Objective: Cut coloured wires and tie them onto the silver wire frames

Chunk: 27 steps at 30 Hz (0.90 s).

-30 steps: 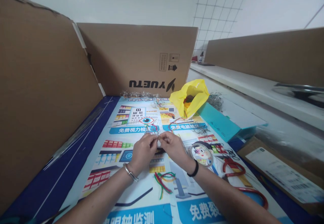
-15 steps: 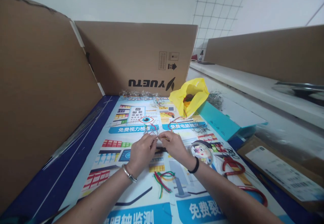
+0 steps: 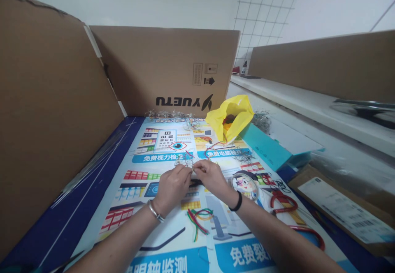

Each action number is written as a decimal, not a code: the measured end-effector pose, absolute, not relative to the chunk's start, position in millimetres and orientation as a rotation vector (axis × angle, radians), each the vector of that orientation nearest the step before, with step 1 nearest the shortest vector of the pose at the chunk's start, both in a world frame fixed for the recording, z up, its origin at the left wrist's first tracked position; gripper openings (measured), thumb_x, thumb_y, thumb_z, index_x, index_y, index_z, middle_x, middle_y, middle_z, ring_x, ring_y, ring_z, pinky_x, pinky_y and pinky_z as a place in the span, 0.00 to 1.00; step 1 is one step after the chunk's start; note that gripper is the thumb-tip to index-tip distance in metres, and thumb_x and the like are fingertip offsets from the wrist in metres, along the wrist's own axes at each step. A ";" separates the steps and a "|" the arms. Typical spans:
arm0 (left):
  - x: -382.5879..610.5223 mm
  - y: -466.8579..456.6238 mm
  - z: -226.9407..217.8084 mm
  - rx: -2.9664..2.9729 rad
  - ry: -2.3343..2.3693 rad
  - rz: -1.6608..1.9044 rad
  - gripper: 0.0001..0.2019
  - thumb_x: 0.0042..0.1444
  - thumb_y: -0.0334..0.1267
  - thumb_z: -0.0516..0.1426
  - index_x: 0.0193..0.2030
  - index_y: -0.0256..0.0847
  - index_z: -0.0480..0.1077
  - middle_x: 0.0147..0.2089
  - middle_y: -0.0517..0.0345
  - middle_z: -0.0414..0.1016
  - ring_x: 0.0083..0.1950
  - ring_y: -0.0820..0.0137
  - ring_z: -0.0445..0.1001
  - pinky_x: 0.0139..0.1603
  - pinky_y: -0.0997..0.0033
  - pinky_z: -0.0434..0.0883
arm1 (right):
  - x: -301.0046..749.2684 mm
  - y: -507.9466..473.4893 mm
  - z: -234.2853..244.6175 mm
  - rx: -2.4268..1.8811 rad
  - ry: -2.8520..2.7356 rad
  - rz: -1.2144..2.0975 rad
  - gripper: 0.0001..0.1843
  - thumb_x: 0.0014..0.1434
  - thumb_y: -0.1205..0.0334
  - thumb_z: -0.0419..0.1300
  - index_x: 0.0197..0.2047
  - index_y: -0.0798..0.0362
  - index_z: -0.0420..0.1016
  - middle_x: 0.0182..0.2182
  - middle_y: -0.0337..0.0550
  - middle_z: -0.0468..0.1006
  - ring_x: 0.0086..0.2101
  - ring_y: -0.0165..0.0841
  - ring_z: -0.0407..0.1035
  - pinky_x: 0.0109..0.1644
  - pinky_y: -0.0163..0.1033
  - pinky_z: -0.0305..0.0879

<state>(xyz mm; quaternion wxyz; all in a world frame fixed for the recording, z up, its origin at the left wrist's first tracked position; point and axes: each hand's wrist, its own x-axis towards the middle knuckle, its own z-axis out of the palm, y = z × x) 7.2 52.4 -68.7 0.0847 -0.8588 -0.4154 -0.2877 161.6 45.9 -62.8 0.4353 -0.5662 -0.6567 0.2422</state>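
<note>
My left hand [image 3: 175, 182], wearing a silver bangle, is closed in a pinch over the printed mat. Fingertip to fingertip with it, my right hand [image 3: 212, 178], with a black band at the wrist, is pinched too. Both grip thin wire [image 3: 185, 158], whose silvery loops and a short red piece stick out just beyond the fingers. The exact grip point is hidden by the fingertips. A dark slender item [image 3: 196, 182] lies beneath the hands, partly covered. Closer to me rests a loose bundle of red, green and yellow wires [image 3: 199, 222].
A yellow bag [image 3: 237, 114] stands open at the back beside a turquoise box [image 3: 265, 147]. Silvery wire scraps [image 3: 173, 114] lie along the cardboard wall [image 3: 148, 67]. Red-handled cutters [image 3: 285, 205] are near my right forearm. A labelled cardboard package [image 3: 348, 207] sits far right.
The fingers of my right hand have curled slightly at the wire. The red piece beyond the fingertips has shifted, and a yellowish strand by my right fingers no longer shows.
</note>
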 end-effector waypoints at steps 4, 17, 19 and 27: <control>8.2 51.1 -70.2 -2.585 -1.189 -0.884 0.09 0.60 0.34 0.49 0.35 0.42 0.71 0.31 0.58 0.73 0.30 0.71 0.71 0.29 0.72 0.63 | 162.7 48.3 -70.7 -1.388 -1.555 0.676 0.06 0.50 0.67 0.55 0.28 0.52 0.73 0.26 0.38 0.75 0.28 0.30 0.68 0.32 0.33 0.64; 7.4 53.7 -70.7 -2.644 -1.155 -0.897 0.11 0.61 0.33 0.48 0.34 0.41 0.71 0.30 0.57 0.72 0.31 0.70 0.71 0.33 0.71 0.65 | 165.6 48.0 -60.8 -1.235 -1.373 1.085 0.04 0.48 0.63 0.57 0.27 0.54 0.70 0.18 0.32 0.67 0.19 0.25 0.61 0.24 0.32 0.58; 7.2 54.7 -70.8 -2.651 -1.156 -0.887 0.11 0.61 0.33 0.48 0.34 0.41 0.71 0.30 0.57 0.72 0.31 0.70 0.71 0.33 0.71 0.66 | 166.6 47.5 -59.9 -1.207 -1.378 1.124 0.04 0.48 0.63 0.57 0.27 0.54 0.70 0.18 0.32 0.67 0.19 0.25 0.61 0.24 0.31 0.58; 7.3 56.6 -72.6 -2.640 -1.156 -0.860 0.10 0.60 0.32 0.48 0.34 0.42 0.70 0.29 0.56 0.73 0.30 0.70 0.70 0.32 0.71 0.65 | 167.3 47.3 -59.8 -1.182 -1.397 1.168 0.05 0.49 0.62 0.57 0.29 0.54 0.70 0.19 0.33 0.68 0.21 0.25 0.63 0.26 0.31 0.60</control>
